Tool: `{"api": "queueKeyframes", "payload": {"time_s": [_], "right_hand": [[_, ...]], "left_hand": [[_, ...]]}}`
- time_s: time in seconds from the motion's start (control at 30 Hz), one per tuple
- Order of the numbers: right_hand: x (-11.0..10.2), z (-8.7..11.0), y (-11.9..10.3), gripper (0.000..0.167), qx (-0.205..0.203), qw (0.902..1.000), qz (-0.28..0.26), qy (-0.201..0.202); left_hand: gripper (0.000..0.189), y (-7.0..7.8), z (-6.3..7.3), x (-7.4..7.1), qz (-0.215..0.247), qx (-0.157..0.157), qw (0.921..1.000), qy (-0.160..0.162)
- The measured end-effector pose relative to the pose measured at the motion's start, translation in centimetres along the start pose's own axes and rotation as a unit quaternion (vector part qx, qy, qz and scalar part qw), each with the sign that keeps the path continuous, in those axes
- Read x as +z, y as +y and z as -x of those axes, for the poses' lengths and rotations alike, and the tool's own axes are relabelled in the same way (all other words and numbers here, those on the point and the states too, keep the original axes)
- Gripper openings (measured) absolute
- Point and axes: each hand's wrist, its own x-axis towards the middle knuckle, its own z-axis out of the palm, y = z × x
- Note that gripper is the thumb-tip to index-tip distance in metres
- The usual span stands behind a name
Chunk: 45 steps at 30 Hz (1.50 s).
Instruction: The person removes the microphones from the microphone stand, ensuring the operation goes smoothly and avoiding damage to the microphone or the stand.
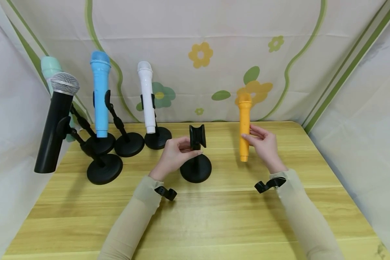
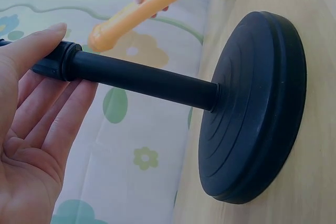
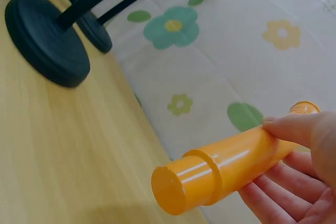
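Observation:
My left hand (image 1: 174, 156) grips the upper post of a black microphone stand (image 1: 196, 169), just below its cradle-shaped clip (image 1: 197, 136). In the left wrist view, thumb and fingers lie around the collar on the post, and the round base (image 2: 252, 108) is close over the wooden table. My right hand (image 1: 263, 144) pinches a yellow microphone (image 1: 244, 126) between thumb and fingers, head upward, to the right of the stand. The right wrist view shows the flat end of its handle (image 3: 170, 190) tilted toward the camera. The stand's clip holds nothing.
At the left, a black microphone (image 1: 53, 133), a blue microphone (image 1: 101, 97), a white microphone (image 1: 146, 95) and a pale green microphone (image 1: 50, 65) stand in black stands. A flower-patterned cloth (image 1: 169, 54) hangs behind the table (image 1: 214, 224).

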Motion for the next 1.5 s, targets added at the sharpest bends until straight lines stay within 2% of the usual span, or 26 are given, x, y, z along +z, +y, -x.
{"api": "queueKeyframes", "payload": {"time_s": [0.33, 0.77, 1.1, 1.37, 1.5], "right_hand": [[-2.6, 0.2, 1.6, 0.062, 0.026, 0.9995, -0.004, 0.016], [-6.2, 0.4, 3.3, 0.066, 0.064, 0.996, 0.057, 0.025], [-9.0, 0.6, 4.5, 0.068, 0.081, 0.9953, 0.026, 0.047], [-11.2, 0.2, 5.4, 0.068, 0.092, 0.99, 0.087, 0.064], [-12.1, 0.0, 5.7, 0.067, 0.095, 0.9878, 0.098, 0.074]], "left_hand": [[0.017, 0.0, 0.0, 0.0, 0.001, -0.003, 1.0, 0.004], [0.017, 0.0, 0.0, 0.0, 0.0, -0.012, 0.9999, 0.003], [0.018, 0.1, 0.0, 0.1, 0.004, -0.012, 0.9999, 0.001], [0.019, 0.2, 0.1, 0.1, -0.001, -0.006, 1.0, 0.005], [0.019, 0.1, 0.1, 0.1, -0.003, -0.004, 1.0, 0.005]]}}
